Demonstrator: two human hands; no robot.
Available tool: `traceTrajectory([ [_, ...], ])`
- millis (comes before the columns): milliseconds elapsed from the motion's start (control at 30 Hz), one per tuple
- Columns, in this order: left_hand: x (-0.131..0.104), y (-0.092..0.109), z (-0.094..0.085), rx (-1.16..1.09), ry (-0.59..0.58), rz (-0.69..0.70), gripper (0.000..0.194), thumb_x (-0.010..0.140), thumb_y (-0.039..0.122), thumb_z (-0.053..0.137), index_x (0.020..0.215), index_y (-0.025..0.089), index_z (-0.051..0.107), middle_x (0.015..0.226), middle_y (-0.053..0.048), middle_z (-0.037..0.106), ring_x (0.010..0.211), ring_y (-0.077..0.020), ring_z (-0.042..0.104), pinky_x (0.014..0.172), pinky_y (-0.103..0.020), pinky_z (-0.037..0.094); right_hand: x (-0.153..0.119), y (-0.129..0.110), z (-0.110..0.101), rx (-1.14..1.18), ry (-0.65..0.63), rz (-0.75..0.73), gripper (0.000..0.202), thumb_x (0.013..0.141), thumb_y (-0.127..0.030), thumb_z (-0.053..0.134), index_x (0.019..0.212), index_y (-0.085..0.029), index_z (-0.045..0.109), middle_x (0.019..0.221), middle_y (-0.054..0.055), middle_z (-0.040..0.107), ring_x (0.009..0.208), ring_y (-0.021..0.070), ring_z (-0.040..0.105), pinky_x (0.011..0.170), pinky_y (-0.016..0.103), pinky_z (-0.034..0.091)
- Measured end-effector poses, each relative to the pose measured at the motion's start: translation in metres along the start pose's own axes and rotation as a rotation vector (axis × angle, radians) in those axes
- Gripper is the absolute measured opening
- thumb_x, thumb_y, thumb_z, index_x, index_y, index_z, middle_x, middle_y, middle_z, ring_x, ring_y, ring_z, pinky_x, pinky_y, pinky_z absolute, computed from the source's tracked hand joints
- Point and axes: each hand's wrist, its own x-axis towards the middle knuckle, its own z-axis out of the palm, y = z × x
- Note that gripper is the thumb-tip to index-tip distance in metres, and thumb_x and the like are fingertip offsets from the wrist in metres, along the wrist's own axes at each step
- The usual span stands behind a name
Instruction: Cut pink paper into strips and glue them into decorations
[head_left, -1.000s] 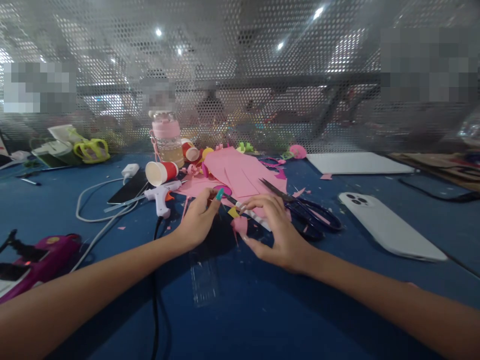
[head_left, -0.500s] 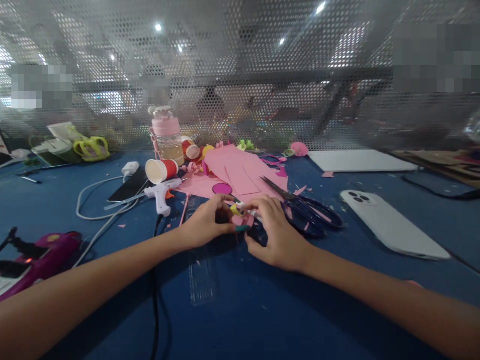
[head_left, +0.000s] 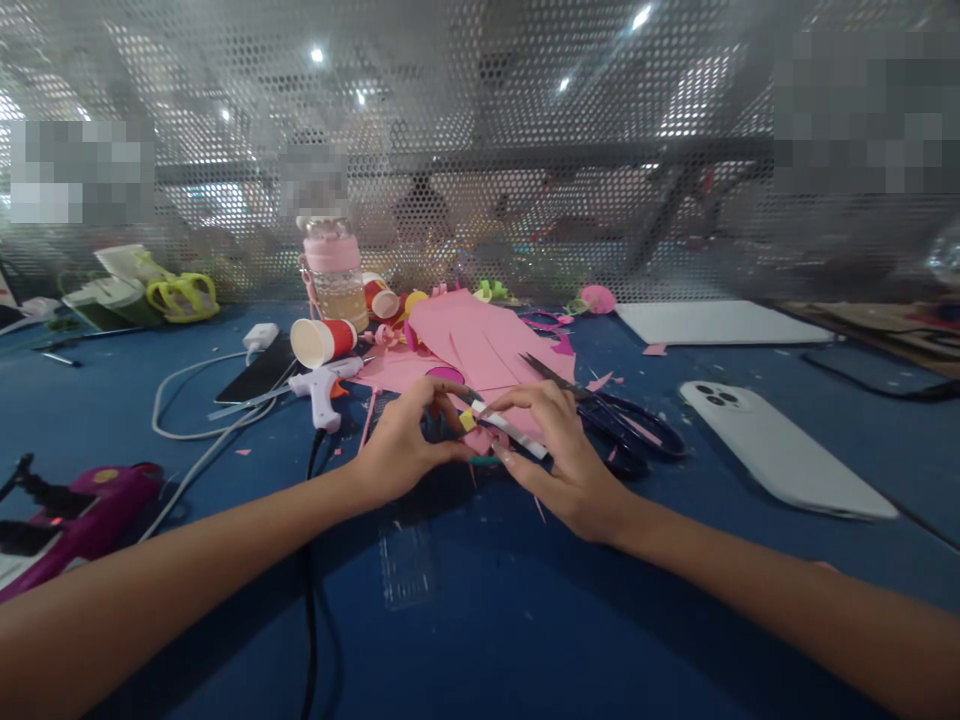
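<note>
A small pink paper piece [head_left: 484, 438] with a yellow part [head_left: 467, 420] is held between both hands over the middle of the table. My left hand [head_left: 405, 440] pinches its left side, thumb below and fingers above. My right hand [head_left: 566, 460] grips the right side, its thumb on the pink paper. A white strip [head_left: 523, 436] slants down to the right under the right fingers. Behind the hands lie pink paper sheets [head_left: 480, 335]. Dark-handled scissors [head_left: 589, 403] rest open just beyond my right hand. Fingers cover part of the paper piece.
Left of the hands are a white glue gun [head_left: 322, 395] with a black cord, a red-and-white paper cup [head_left: 337, 338] and a pink-lidded bottle [head_left: 334, 280]. A white phone [head_left: 780, 450] lies right. A clear plastic tray [head_left: 407, 570] sits in front. Perforated metal [head_left: 487, 120] stands behind.
The right hand has turned and its thumb has come up onto the pink paper. The white strip now shows at greater length, slanting right. The left hand stays nearly in place.
</note>
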Motion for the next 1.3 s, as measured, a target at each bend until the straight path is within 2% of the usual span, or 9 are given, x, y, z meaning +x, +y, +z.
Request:
traceTrajectory([
  [167,-0.002,0.001,0.0,0.061,0.04,0.031,0.041,0.059,0.017,0.077,0.093,0.017,0.054,0.062,0.004,0.058,0.063,-0.0117,0.057,0.064,-0.027,0.043,0.0,0.0,-0.001,0.054,-0.036,-0.045,0.026,0.075,-0.021,0.047,0.101,-0.024,0.042,0.099,0.006,0.048,0.098,0.0246,0.044,0.086,0.044,0.033],
  [333,-0.005,0.005,-0.001,0.186,0.081,0.117,0.041,0.058,0.013,0.078,0.092,0.017,0.055,0.063,0.004,0.06,0.063,-0.0114,0.055,0.064,-0.026,0.042,-0.001,0.001,-0.001,0.105,-0.031,-0.053,0.028,0.073,-0.022,0.047,0.1,-0.023,0.042,0.098,0.007,0.047,0.096,0.0241,0.044,0.085,0.043,0.034],
  [500,-0.008,0.008,0.0,0.306,0.102,0.236,0.039,0.057,0.017,0.078,0.09,0.019,0.056,0.065,0.003,0.06,0.069,-0.0141,0.054,0.062,-0.026,0.041,-0.002,0.002,-0.001,0.103,-0.019,-0.041,0.029,0.07,-0.018,0.048,0.097,-0.024,0.04,0.097,0.006,0.046,0.094,0.0243,0.044,0.083,0.044,0.035],
  [633,-0.007,0.007,-0.001,0.321,0.102,0.273,0.035,0.06,0.021,0.077,0.089,0.019,0.057,0.065,0.002,0.06,0.069,-0.0146,0.053,0.061,-0.026,0.04,-0.001,0.001,-0.001,0.091,-0.015,-0.062,0.029,0.068,-0.014,0.049,0.093,-0.025,0.04,0.096,0.005,0.046,0.094,0.024,0.044,0.083,0.044,0.035],
  [800,-0.007,0.005,-0.001,0.32,0.114,0.33,0.033,0.063,0.022,0.076,0.089,0.02,0.056,0.068,0.001,0.061,0.069,-0.0152,0.052,0.06,-0.026,0.039,-0.001,0.001,-0.002,0.094,-0.03,-0.064,0.021,0.072,-0.015,0.046,0.09,-0.026,0.042,0.097,0.005,0.045,0.098,0.0241,0.043,0.086,0.045,0.034],
  [933,-0.01,0.006,-0.002,0.313,0.143,0.45,0.023,0.069,0.025,0.071,0.088,0.022,0.057,0.068,0.001,0.062,0.069,-0.0155,0.05,0.062,-0.027,0.038,-0.001,0.002,-0.003,0.144,-0.027,-0.052,0.027,0.077,-0.018,0.044,0.103,-0.024,0.04,0.101,0.007,0.045,0.1,0.0237,0.042,0.087,0.044,0.034],
  [1100,-0.014,0.008,-0.002,0.41,0.136,0.586,0.012,0.077,0.028,0.064,0.088,0.025,0.059,0.066,0.001,0.062,0.065,-0.0163,0.047,0.062,-0.028,0.037,-0.002,0.002,-0.003,0.145,-0.024,-0.188,0.036,0.072,-0.014,0.047,0.105,-0.027,0.038,0.101,0.006,0.042,0.099,0.0244,0.042,0.086,0.046,0.036],
  [1200,-0.014,0.008,-0.001,0.444,0.161,0.666,0.016,0.076,0.026,0.064,0.091,0.024,0.058,0.067,0.001,0.063,0.065,-0.0159,0.047,0.061,-0.028,0.038,-0.002,-0.001,-0.003,0.089,-0.033,-0.238,0.04,0.068,-0.01,0.049,0.102,-0.028,0.038,0.101,0.006,0.041,0.1,0.0248,0.041,0.085,0.046,0.036],
  [1300,-0.014,0.007,-0.001,0.425,0.181,0.659,0.021,0.076,0.027,0.065,0.094,0.023,0.056,0.069,0.001,0.064,0.067,-0.0155,0.049,0.061,-0.027,0.039,-0.003,-0.002,-0.004,0.08,-0.061,-0.233,0.037,0.068,-0.011,0.05,0.099,-0.027,0.038,0.102,0.006,0.04,0.099,0.0249,0.039,0.085,0.047,0.036],
])
